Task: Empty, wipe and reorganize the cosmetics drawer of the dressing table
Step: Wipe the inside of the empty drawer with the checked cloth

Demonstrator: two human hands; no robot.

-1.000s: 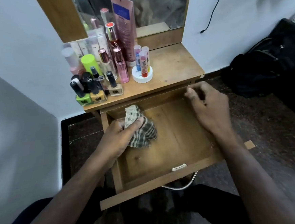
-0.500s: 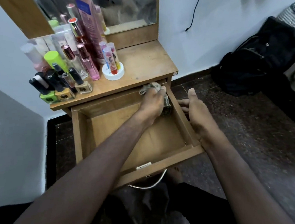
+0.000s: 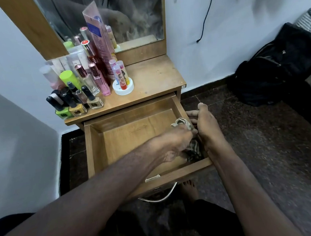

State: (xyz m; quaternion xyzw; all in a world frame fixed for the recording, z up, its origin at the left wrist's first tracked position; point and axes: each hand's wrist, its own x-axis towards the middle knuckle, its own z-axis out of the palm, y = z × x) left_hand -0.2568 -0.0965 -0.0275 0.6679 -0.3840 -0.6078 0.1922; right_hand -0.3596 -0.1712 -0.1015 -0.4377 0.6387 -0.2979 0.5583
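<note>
The wooden drawer [image 3: 96, 150] of the dressing table stands pulled out, with nothing inside but a checked cloth [image 3: 191, 150]. My left hand [image 3: 173, 142] grips that cloth and presses it against the inside of the drawer's right wall, near the front corner. My right hand [image 3: 206, 127] lies flat along the outside of the same wall, fingers stretched toward the table. The cosmetics [image 3: 84, 80] stand crowded on the left half of the table top: nail polish bottles in front, perfume bottles, tubes and a pink box behind.
A mirror [image 3: 117, 16] rises behind the table top. A white wall corner juts out at the left. A black bag [image 3: 277, 71] lies on the dark floor at the right. My bare foot [image 3: 189, 189] rests under the drawer front, by its metal handle.
My left hand has dragged the cloth from the drawer's back right corner forward along the right wall. My right hand has stayed on the outside of that wall.
</note>
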